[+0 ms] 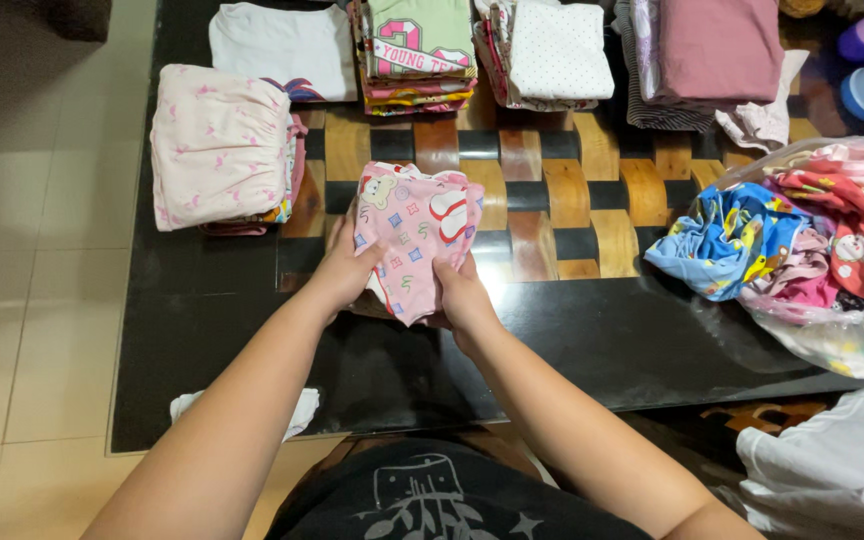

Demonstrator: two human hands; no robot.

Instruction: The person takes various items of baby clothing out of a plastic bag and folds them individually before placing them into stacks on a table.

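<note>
At the table's left sits a folded pale pink stack; centre, our left hand and right hand both clamp the pink patterned garment over the dark table; rightward, a plastic bag of clothes.

A low table with a glossy black top and an inlaid panel of wood and black blocks fills the view. Beige floor tiles run along its left edge. Light glares off the top's near edge.
</note>
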